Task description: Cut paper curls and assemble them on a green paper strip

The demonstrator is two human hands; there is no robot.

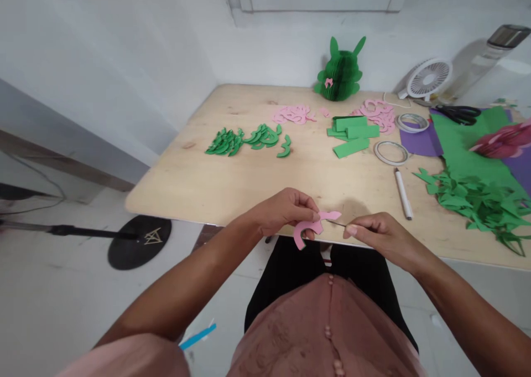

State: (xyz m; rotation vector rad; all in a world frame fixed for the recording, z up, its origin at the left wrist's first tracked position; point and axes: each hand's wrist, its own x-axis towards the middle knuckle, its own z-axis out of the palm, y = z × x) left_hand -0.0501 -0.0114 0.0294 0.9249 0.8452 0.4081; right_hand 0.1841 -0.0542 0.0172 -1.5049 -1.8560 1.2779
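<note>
Left grip [289, 207], pinched pink curve [307, 227], perhaps paper

In my remote view, a pink cutout [313, 228], lower centre, shows a green inner edge; green cutouts [224, 142] lie left of centre; upper centre, a green paper figure [341, 75] bears a pink motif [329, 82]; the tabletop [186, 183] is pale, brown-knotted.

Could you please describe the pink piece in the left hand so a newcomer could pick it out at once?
At the near edge of the wooden table, find the person's left hand. It pinches a curved pink cutout whose pointed tip faces right, near a thin dark tool in the right hand. Unlike the pink pieces lying farther back, this one is held.
</note>
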